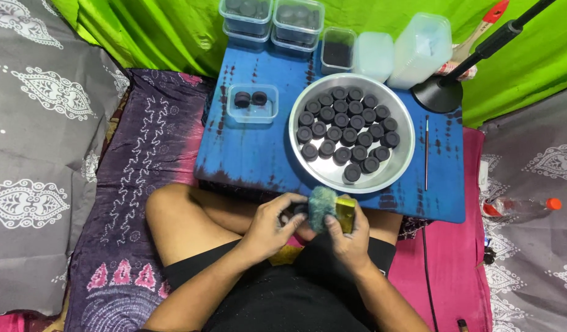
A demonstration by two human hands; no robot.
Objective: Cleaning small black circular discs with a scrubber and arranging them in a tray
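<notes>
Gripping a small black disc (294,212), the left hand (271,224) meets the right hand (348,237) clutching a teal-and-yellow scrubbing sponge (330,208); beyond them, a metal bowl (401,163) of black discs.

A single head-worn camera looks steeply down from close above the seated person's lap. The low blue table (265,154) fills the frame's centre, green cloth (173,31) spans the top edge, and bedding lies along both sides.

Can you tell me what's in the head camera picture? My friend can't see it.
A seated person's left hand holds a small black ring while the right hand presses a blue-green and yellow sponge against it. Ahead, a blue cloth-covered table holds a metal bowl full of black rings.
</notes>
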